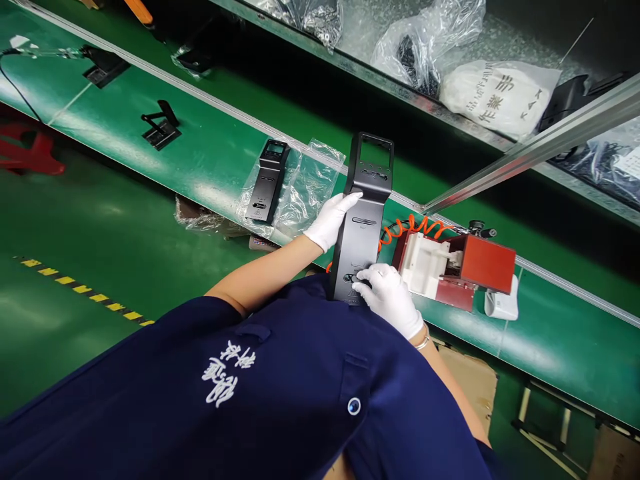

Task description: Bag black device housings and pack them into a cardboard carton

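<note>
A long black plastic housing (367,210), with a rectangular window opening at its far end and small slots along its face, is held up in front of my chest. My left hand (330,220), in a white glove, grips its left edge near the middle, thumb on the face. At its near end, my gloved right hand (387,293) has thumb and fingers pinched at an oval slot; a small dark part seems to be between them, too small to name. Left of my left hand, a similar black housing (270,183) lies on clear plastic wrap (313,183).
The green bench (540,327) carries a red and white fixture (450,267) with a coiled orange air hose (417,227), and a white object (503,300). Black parts (161,125) lie farther left. A shelf with bagged parts (500,97) and a metal post (530,153) stand beyond.
</note>
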`<state>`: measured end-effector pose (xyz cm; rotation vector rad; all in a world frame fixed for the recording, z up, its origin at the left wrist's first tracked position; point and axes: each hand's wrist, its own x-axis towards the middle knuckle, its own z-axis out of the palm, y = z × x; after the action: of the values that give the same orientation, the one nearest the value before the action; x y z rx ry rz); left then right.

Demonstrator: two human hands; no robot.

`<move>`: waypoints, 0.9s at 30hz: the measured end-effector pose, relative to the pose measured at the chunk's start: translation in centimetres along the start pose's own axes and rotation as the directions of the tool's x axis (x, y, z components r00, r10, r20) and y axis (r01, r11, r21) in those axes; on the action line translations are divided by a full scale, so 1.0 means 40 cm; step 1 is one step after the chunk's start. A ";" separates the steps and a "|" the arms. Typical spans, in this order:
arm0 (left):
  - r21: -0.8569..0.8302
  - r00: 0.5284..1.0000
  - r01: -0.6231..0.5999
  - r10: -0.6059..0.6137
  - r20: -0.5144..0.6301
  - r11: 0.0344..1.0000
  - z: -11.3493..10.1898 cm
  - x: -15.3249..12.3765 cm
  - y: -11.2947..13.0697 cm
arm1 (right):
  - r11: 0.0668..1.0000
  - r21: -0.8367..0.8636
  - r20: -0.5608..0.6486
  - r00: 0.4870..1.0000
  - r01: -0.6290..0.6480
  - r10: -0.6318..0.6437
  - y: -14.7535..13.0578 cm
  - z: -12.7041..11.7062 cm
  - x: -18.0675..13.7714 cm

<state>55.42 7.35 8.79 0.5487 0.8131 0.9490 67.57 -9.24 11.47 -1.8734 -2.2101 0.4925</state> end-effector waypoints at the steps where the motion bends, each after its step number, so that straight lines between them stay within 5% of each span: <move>1: -0.002 1.000 -0.001 0.001 -0.001 1.000 -0.001 0.000 -0.002 | 1.000 -0.014 0.008 1.000 0.009 -0.009 0.000 -0.002 0.000; 16: 0.083 0.999 -0.045 0.044 0.015 0.995 -0.014 -0.002 -0.008 | 0.972 0.234 -0.012 1.000 0.030 -0.028 0.007 0.028 -0.010; 22: 0.058 0.999 -0.045 0.046 -0.011 0.997 -0.023 -0.002 -0.008 | 0.854 0.494 -0.086 0.968 -0.162 0.234 0.025 0.030 -0.027; 27: 0.058 0.996 -0.061 0.065 -0.061 0.996 -0.029 0.002 -0.007 | 0.863 0.504 -0.081 0.993 -0.037 0.090 0.031 0.042 -0.035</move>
<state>54.64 7.34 7.89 0.5985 0.8851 1.0077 68.33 -10.65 9.53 -1.6448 -1.7341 0.8686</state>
